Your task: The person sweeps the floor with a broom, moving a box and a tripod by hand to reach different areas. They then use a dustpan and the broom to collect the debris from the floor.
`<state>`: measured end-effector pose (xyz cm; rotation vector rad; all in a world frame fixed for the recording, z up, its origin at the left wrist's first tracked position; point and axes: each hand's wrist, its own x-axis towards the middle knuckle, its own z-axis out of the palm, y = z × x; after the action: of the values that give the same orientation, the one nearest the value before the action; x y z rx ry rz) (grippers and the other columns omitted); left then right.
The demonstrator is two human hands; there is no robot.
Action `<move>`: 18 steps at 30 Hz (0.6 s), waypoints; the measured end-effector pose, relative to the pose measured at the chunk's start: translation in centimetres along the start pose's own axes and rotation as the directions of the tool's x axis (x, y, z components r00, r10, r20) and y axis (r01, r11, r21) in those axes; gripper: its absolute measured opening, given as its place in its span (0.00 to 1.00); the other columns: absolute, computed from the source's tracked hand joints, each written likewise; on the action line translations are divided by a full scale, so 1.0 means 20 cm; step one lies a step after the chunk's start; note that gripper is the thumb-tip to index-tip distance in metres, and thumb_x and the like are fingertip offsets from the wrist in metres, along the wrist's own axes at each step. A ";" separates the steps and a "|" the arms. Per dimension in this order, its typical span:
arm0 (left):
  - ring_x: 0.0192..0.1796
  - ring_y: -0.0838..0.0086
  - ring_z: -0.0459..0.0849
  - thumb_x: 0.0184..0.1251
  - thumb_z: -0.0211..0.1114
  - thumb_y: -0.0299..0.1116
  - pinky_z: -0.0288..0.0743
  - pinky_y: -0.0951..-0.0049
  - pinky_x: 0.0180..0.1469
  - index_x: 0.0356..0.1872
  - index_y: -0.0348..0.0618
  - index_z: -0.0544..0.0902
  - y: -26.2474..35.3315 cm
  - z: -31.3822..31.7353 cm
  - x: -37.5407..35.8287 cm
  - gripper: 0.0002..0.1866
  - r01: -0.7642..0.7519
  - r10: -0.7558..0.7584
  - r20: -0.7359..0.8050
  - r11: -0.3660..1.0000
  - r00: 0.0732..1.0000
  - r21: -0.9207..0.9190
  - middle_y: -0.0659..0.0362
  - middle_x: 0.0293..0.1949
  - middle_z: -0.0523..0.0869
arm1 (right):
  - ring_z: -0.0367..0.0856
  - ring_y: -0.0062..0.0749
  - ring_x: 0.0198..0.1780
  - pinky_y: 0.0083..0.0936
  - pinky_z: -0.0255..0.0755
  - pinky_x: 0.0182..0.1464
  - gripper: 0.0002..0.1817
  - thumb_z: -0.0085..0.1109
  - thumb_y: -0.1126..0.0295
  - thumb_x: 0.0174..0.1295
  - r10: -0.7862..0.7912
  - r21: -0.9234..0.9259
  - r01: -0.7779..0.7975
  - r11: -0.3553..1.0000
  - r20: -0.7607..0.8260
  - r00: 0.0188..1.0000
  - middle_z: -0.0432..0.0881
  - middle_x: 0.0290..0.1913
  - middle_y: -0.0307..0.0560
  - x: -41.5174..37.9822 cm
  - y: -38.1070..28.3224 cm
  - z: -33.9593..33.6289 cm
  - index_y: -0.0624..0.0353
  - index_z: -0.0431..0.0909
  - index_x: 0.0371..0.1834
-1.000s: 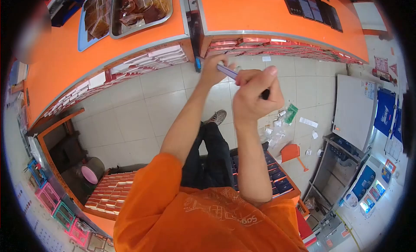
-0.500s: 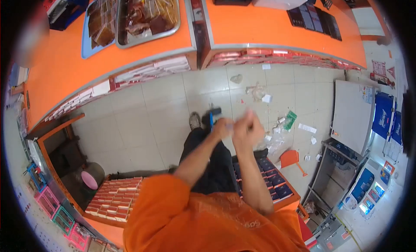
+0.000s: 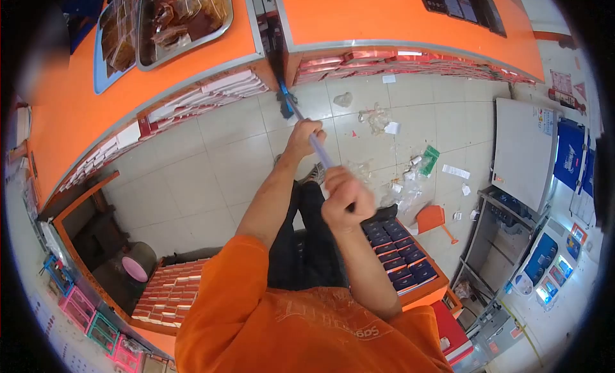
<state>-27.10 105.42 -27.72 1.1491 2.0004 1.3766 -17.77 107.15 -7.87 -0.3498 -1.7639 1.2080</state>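
Observation:
Both of my hands are closed round the pale handle of a broom (image 3: 324,157). My left hand (image 3: 306,138) grips it lower down, towards the counter. Nearer my body, my right hand (image 3: 348,198) wraps the upper end and is slightly blurred. The broom's blue lower shaft and dark head reach the floor at the gap between the two orange counters. Loose litter lies on the tiles to the right of the broom: clear plastic wrap (image 3: 378,118), a green packet (image 3: 430,160) and several white paper scraps.
An orange dustpan (image 3: 430,217) lies on the floor at right. Orange counters (image 3: 359,20) run along the front, with trays of packed food (image 3: 186,27) at left. Shelves of boxes (image 3: 400,257) stand close behind my legs. A grey cabinet (image 3: 524,149) is at right.
The broom's head has moved forward, from near my feet to the gap between the counters. My left hand has moved forward and left, and my right hand slightly back and left.

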 end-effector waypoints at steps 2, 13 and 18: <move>0.17 0.57 0.71 0.39 0.58 0.25 0.63 0.65 0.21 0.10 0.39 0.66 0.08 0.03 -0.04 0.09 0.082 -0.081 0.047 0.996 0.996 -0.028 0.50 0.12 0.70 | 0.66 0.28 0.14 0.20 0.60 0.19 0.19 0.39 0.72 0.64 0.301 -0.167 -0.340 0.925 -0.222 0.927 0.67 0.12 0.50 0.14 -0.15 0.00 0.64 0.61 0.12; 0.17 0.58 0.71 0.39 0.58 0.28 0.64 0.65 0.21 0.10 0.41 0.68 0.35 -0.05 -0.09 0.08 -0.096 0.088 -0.065 0.987 0.994 -0.129 0.51 0.12 0.71 | 0.65 0.32 0.14 0.24 0.58 0.17 0.18 0.53 0.73 0.52 0.115 0.145 -0.099 0.984 -0.114 0.987 0.64 0.10 0.46 0.01 -0.31 -0.15 0.60 0.58 0.09; 0.18 0.57 0.72 0.38 0.58 0.28 0.65 0.64 0.22 0.11 0.40 0.69 0.14 0.03 -0.05 0.08 0.067 -0.065 0.093 0.998 0.993 -0.016 0.52 0.13 0.73 | 0.64 0.28 0.11 0.21 0.57 0.15 0.20 0.42 0.70 0.63 0.112 0.026 -0.109 0.994 -0.202 0.973 0.64 0.10 0.44 0.00 -0.11 -0.06 0.62 0.58 0.11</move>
<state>-25.10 105.28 -25.55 1.1081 1.9386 1.2830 -16.31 106.82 -5.95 -0.5501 -1.5752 1.2174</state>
